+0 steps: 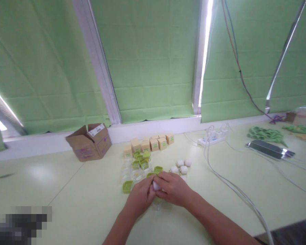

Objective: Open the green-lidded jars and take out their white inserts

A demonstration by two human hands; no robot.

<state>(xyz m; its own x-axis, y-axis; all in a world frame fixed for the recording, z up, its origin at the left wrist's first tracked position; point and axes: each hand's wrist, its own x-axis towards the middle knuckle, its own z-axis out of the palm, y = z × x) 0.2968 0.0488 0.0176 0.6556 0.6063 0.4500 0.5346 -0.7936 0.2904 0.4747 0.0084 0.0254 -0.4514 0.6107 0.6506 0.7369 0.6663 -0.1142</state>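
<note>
My left hand (142, 195) and my right hand (173, 188) meet near the table's front, fingers closed around a small white rounded piece (156, 185). What kind of piece it is I cannot make out. Below the hands, partly hidden, is a clear plastic container (157, 205). Several similar white and pale pink pieces (184, 169) lie just beyond my right hand. A green square tray-like piece (128, 186) is left of my left hand. Behind it stand clear containers (138, 175) and more green pieces (144, 164).
Several small tan boxes (154, 144) stand in rows at the back. An open cardboard carton (91, 144) is back left. To the right are a power strip (212, 139) with white cables (226, 182), a phone (269, 149) and a green bundle (266, 134).
</note>
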